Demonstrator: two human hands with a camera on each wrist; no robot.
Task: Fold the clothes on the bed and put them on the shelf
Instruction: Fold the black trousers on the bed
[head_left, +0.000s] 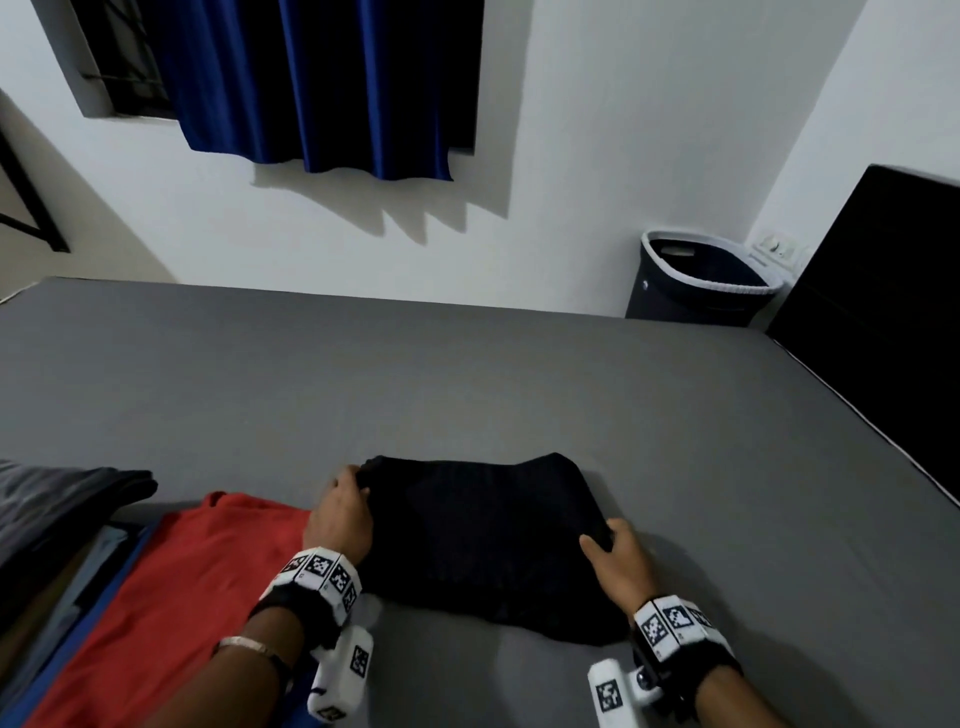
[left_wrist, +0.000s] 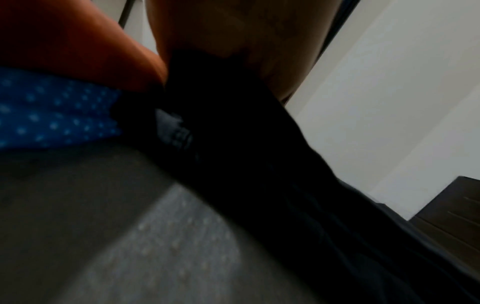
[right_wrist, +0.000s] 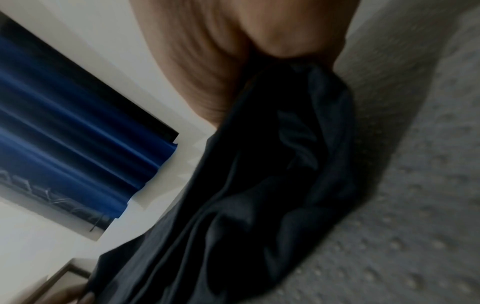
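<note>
Head view, black garment (head_left: 483, 540) on bed (head_left: 467, 374), left hand (head_left: 340, 514) and right hand (head_left: 618, 558) gripping opposite corners

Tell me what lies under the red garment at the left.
Under the red garment a blue dotted cloth sticks out, lying on the grey bed. How far that cloth runs beneath is covered.

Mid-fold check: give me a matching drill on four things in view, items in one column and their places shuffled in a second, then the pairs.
Items:
1. black folded garment
2. red cloth garment
3. dark round laundry basket with pale rim
4. blue pleated curtain

Places:
A. floor, by the wall beyond the bed
B. between both hands, on the grey bed sheet
C. over the window
D. beside the left hand

Pairs: 1-B, 2-D, 3-A, 4-C
</note>
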